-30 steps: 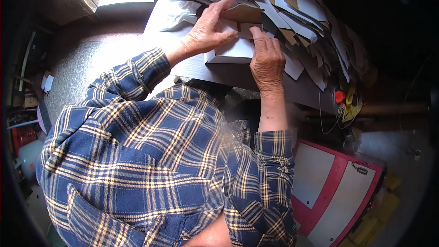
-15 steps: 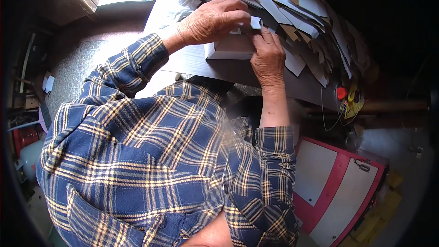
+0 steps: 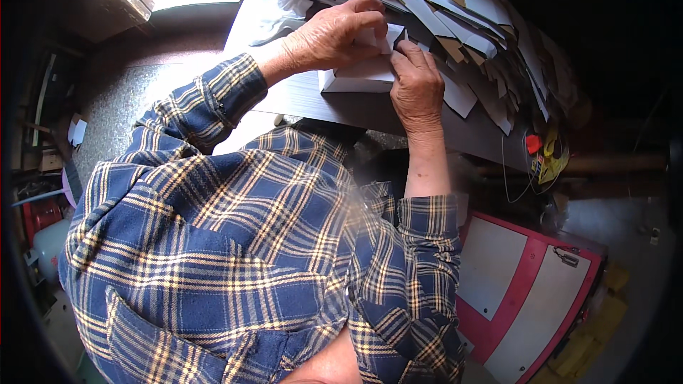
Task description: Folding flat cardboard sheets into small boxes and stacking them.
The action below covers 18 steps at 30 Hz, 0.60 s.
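A small white cardboard box [image 3: 358,85] sits near the front edge of the grey table, its near wall facing me. My left hand [image 3: 333,34] reaches over its left side with the fingers curled round a white cardboard flap [image 3: 390,38], which stands up at the box's far right. At the right end my right hand [image 3: 417,89] has its thumb and fingers closed on the box's edge. Both hands partly cover the box, so most of its inside is hidden.
A large heap of flat white and brown cardboard blanks [image 3: 455,18] covers the table's far and right side. Crumpled white plastic [image 3: 281,18] lies at its left. A red and white cabinet [image 3: 530,291] stands at lower right, below a hanging yellow packet [image 3: 548,163].
My left hand has shifted slightly right, its fingers lower into the box. A white panel now shows where the inside looked brown. The right hand has barely moved.
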Tool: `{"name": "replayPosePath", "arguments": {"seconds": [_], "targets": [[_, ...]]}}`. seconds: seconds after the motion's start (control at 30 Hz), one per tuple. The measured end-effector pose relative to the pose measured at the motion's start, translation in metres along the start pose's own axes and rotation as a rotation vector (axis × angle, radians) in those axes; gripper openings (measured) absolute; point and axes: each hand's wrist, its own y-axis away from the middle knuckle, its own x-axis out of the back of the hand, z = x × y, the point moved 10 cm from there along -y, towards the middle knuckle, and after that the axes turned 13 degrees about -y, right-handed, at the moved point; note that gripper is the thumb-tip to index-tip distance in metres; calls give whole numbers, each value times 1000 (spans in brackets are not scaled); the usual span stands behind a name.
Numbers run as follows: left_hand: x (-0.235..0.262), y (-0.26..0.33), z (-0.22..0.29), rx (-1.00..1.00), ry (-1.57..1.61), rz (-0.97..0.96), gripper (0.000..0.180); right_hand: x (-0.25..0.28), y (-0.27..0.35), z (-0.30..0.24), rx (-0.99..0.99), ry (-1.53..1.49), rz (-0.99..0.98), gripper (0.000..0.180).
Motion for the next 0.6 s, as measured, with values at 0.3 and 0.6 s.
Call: {"name": "replayPosePath", "arguments": {"seconds": [0.3, 0.6], "targets": [[7, 0, -1, -1, -104, 97, 33, 3, 0, -1, -15, -45, 60, 15], [-8, -4, 2, -50, -162, -32, 14, 1, 2, 3, -35, -49, 44, 17]]}}
